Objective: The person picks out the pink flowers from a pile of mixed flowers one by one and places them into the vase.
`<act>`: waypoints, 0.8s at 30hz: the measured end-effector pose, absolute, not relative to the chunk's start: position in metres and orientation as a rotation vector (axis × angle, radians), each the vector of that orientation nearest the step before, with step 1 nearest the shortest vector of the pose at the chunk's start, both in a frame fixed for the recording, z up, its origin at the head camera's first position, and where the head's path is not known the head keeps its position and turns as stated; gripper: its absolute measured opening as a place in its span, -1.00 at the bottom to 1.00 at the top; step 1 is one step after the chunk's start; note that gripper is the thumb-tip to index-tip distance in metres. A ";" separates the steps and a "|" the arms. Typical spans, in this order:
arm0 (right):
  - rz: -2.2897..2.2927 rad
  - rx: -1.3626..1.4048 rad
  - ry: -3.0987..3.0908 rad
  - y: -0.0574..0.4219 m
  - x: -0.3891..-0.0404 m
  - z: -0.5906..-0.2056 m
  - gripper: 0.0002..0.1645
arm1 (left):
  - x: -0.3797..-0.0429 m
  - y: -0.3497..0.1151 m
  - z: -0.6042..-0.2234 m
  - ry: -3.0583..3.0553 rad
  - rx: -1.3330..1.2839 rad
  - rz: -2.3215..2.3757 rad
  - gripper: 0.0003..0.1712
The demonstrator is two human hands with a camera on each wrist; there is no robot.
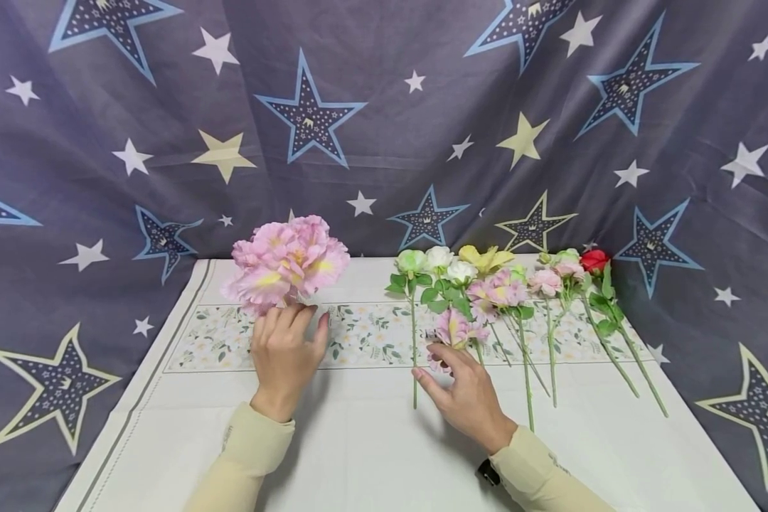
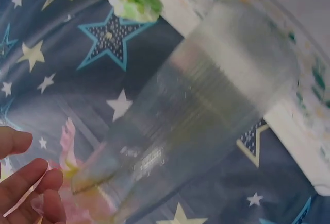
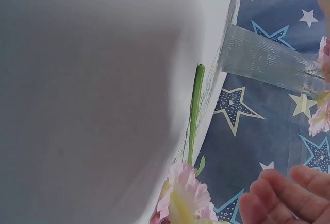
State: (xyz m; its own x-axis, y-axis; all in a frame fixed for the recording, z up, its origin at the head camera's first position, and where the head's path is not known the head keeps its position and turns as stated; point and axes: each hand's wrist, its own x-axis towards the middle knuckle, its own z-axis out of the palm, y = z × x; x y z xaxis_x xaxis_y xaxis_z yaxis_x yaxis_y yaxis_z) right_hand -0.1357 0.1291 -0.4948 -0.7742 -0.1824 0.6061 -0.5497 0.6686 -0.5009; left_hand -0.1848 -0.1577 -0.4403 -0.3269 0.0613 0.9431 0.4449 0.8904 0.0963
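A full cluster of pink flowers (image 1: 289,259) with yellow-marked petals stands in a clear ribbed glass vase (image 2: 201,95), upright on the table. In the head view my left hand (image 1: 288,348) hides most of that vase. The fingertips of this hand are at the vase's mouth, just under the blossoms, thumb spread apart from them. My right hand (image 1: 467,398) reaches over the table with fingers extended and parted. Close beyond its fingertips lies a pink-and-yellow flower (image 1: 454,328); in the right wrist view the fingers (image 3: 283,198) show nothing between them.
Several loose stems lie in a row at right: a pale green rose (image 1: 412,262), white roses (image 1: 462,272), a yellow flower (image 1: 485,259), pink blooms (image 1: 546,282) and a red rose (image 1: 594,261). A patterned runner (image 1: 365,338) crosses the white table; a star-print curtain (image 1: 384,114) hangs behind.
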 end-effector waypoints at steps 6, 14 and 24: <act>0.936 0.551 -2.378 0.131 -0.136 -0.496 -0.48 | -0.181 -0.149 -0.452 -1.908 -0.394 -0.456 -0.75; 0.929 0.523 -2.392 0.133 -0.136 -0.495 -0.51 | -0.178 -0.144 -0.464 -1.951 -0.415 -0.512 -0.74; 0.922 0.507 -2.397 0.138 -0.138 -0.490 -0.50 | -0.174 -0.139 -0.479 -2.144 -0.399 -0.610 -0.60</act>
